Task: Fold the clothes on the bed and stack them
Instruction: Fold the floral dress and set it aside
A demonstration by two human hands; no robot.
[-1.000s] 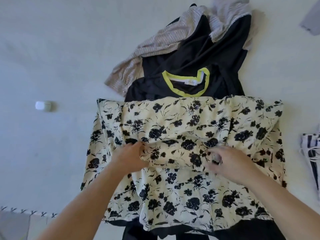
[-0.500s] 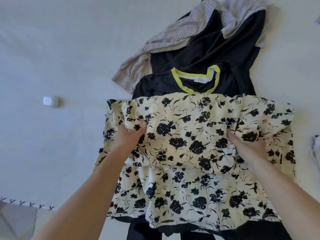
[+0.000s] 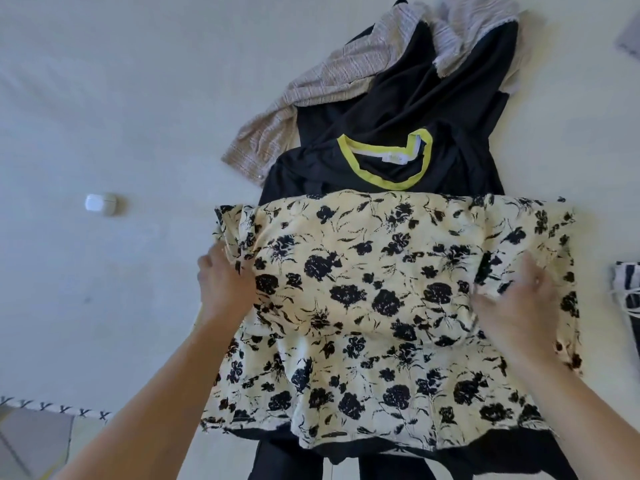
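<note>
A cream garment with black flowers (image 3: pixel 374 299) lies spread across the middle of the white bed (image 3: pixel 121 98), its top part folded down over the lower part. My left hand (image 3: pixel 225 282) pinches the fold's left edge. My right hand (image 3: pixel 516 306) rests near the right edge with fingers tucked into the cloth. Under and behind it lies a black shirt with a yellow neckband (image 3: pixel 398 133), and a beige knitted garment (image 3: pixel 332 81) drapes over that at the back.
A small white case (image 3: pixel 100 203) sits on the sheet to the left. A black-and-white striped cloth (image 3: pixel 628 292) shows at the right edge, a grey cloth (image 3: pixel 630 39) at the top right. The bed's near edge with a stitched trim (image 3: pixel 52 408) is at the lower left.
Both hands have slid apart from the middle of the fold out to its left and right edges, and the folded top part now lies flatter and wider.
</note>
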